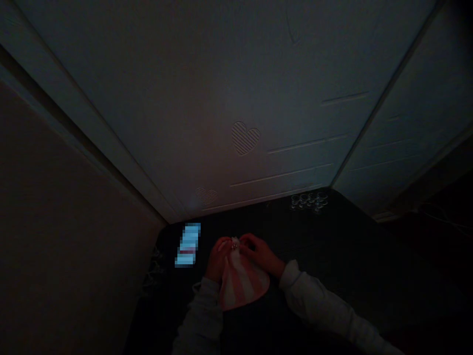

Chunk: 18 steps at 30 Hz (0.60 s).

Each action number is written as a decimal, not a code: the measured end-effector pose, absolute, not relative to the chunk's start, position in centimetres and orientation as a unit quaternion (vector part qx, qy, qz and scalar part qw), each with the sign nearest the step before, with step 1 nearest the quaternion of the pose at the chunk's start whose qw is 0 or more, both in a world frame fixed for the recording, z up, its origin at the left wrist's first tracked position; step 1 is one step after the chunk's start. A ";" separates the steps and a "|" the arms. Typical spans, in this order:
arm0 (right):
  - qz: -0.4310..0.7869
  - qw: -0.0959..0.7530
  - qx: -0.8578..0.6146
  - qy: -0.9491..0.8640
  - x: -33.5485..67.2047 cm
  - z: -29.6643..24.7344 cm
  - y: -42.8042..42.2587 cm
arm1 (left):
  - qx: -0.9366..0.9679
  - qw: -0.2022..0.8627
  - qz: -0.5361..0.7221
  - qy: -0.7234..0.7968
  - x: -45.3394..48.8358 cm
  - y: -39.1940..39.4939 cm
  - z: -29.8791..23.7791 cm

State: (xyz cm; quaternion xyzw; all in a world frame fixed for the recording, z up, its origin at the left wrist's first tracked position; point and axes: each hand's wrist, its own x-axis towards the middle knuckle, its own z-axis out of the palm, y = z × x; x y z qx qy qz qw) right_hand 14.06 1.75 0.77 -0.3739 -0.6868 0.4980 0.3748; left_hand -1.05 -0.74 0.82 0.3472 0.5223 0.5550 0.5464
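A pink-and-white striped cloth [242, 281] hangs down over the front of a dark tabletop, gathered at its top between both hands. My left hand [219, 255] is closed on the cloth's upper left edge. With bent fingers and thumb, my right hand [260, 252] pinches the upper right part. Between the fingertips sits a small shiny thing [235, 244], clear or pale; in this dim light I cannot make out its kind. Parts of the fingers are hidden by the folds.
Several small stemmed glasses [309, 201] stand at the back right of the dark table [332, 256]. More clear glassware [154, 268] is faint along the left edge. A lit phone [187, 245] lies left of my hands. Behind rises a pale panel [177, 123] with embossed hearts.
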 end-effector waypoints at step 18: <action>0.519 0.370 -0.378 -0.671 14.1 0.8 1.9 | 0.609 0.335 0.442 0.567 -2.4 -0.9 1.6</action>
